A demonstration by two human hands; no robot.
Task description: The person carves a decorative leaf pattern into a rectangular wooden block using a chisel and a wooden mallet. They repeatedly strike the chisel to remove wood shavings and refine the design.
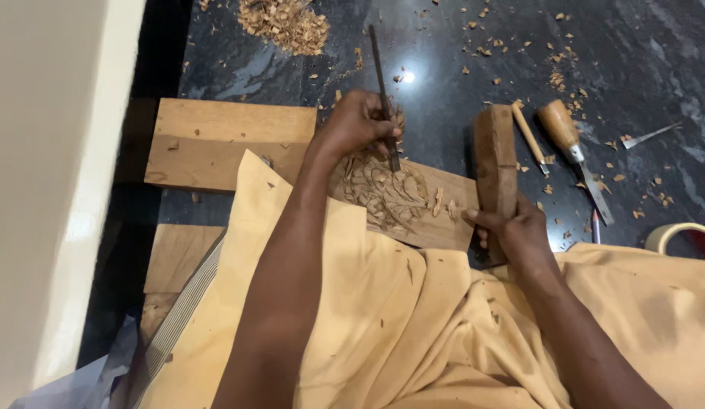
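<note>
Two hands busy: left hand (356,125) clamped on chisel (383,98), tip set on carved wood panel (401,201) at frame centre, steadying cut. Right hand (515,231) grips wooden mallet block (495,159) at 3 o'clock, raised beside panel. Spare chisel (576,155) on floor (458,45), 2 o'clock.

- A woodcarving workplace on a dark stone floor (458,45).
- Around the carved panel (398,201): wood shavings (286,23) beyond, chisels (576,155) right, planks (216,140) left.
</note>
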